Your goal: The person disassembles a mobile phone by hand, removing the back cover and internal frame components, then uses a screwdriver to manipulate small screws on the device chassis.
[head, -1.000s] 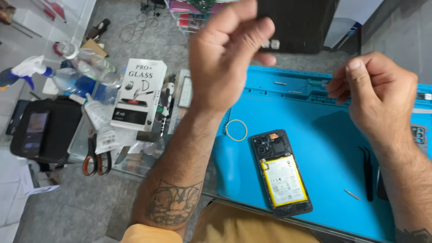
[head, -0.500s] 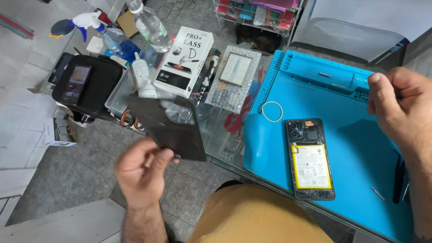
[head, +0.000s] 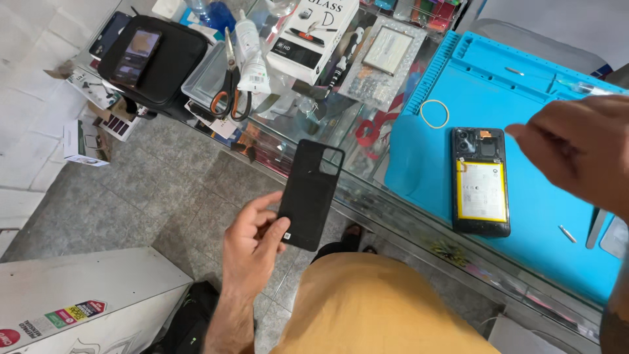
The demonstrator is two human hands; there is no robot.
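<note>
My left hand (head: 252,246) holds a black phone back cover (head: 311,193) out to the left of the glass counter, above the tiled floor. An opened phone (head: 480,181) with a yellow-edged battery lies face down on the blue work mat (head: 524,131). My right hand (head: 580,151) hovers over the mat just right of the phone, fingers pinched together; whether anything small is in them I cannot tell.
A thin ring (head: 434,113) lies on the mat left of the phone. On the glass counter sit scissors (head: 229,92), a white bottle (head: 250,59), a white box (head: 313,36), a black pouch (head: 157,62) with a phone on it. Small metal tools (head: 567,234) lie at the mat's right.
My left hand has swung down and left off the counter with the black back cover. The view has shifted left and down. My right hand has stayed over the mat.
</note>
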